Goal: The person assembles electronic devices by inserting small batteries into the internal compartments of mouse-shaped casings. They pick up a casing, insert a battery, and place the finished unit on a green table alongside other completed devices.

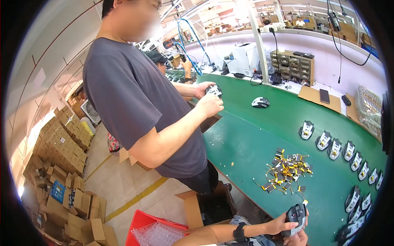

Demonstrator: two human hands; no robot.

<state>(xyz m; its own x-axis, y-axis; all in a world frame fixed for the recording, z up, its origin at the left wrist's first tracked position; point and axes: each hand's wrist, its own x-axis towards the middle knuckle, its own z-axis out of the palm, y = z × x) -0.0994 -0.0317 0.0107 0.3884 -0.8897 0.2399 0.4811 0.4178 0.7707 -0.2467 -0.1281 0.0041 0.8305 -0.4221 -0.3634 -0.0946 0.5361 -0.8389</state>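
A dark grey and black computer mouse [296,219] is held over the near edge of the green table. My left hand [277,224] closes on its left side, the thumb lying across the casing. At its lower end my right hand [299,238] grips it too, partly cut off by the picture's edge. A small yellowish piece [305,202] shows at the far tip of the mouse. Just beyond lies a loose pile of small battery packs [287,170] with yellow tape and thin wires.
Rows of opened mice [323,140] line the right of the green table [242,143]. A white-topped mouse [260,102] lies farther back. A co-worker [135,94] stands at left, holding a mouse part [214,91]. A red bin [141,219] and cardboard boxes [191,209] stand beside the table.
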